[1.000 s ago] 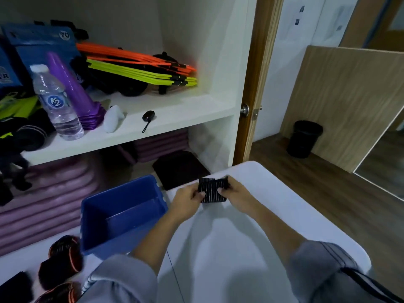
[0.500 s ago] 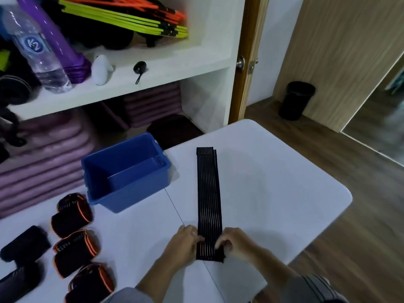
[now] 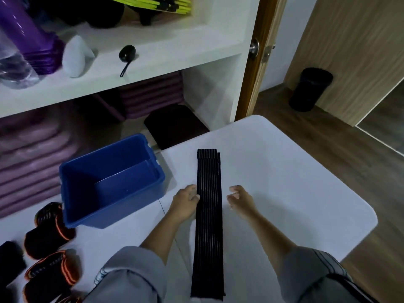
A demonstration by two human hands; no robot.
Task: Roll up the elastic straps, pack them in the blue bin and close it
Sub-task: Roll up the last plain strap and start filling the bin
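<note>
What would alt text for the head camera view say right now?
A long black elastic strap lies flat and unrolled on a white table, with the left hand touching its edge and the right hand open just beside it. An open, empty blue bin sits to the left, near rolled black-and-orange straps.

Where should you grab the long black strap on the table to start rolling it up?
Probably at one short end, best the near one by the table edge. The black strap lies flat and straight on the white table, so pinch that end's two corners from both sides. The left hand touches its left edge midway; the right hand hovers just off it.
</note>
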